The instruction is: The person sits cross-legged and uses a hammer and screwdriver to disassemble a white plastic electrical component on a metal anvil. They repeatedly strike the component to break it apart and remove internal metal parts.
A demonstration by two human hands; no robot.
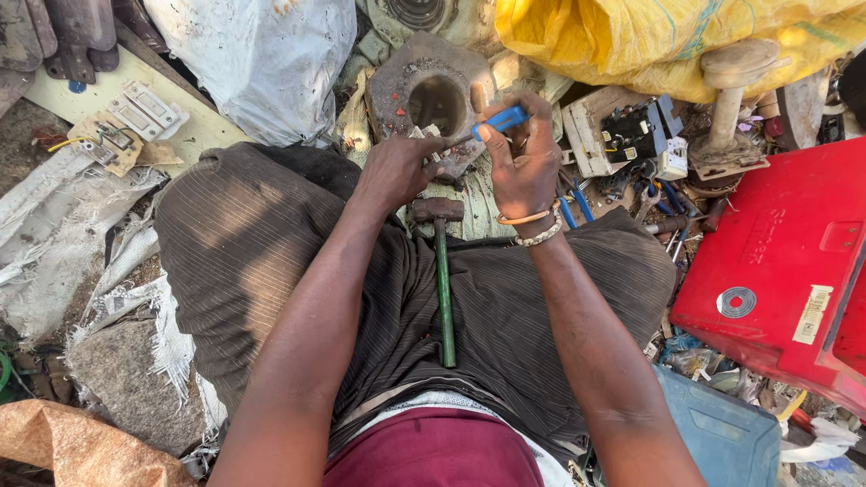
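A cluttered scrap yard floor. Nearest, a hammer (442, 271) lies across the lap. Beyond it, the left hand (397, 171) pinches a small part (431, 137), probably stiff and light, at the metal block's (397, 77) near edge. The right hand (523, 162) is closed round blue-handled pliers (501, 119).

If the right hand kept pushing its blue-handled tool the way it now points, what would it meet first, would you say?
Probably the small pale part pinned by the left hand on the metal block. The right hand aims the blue-handled tool left at it; depth is unclear.
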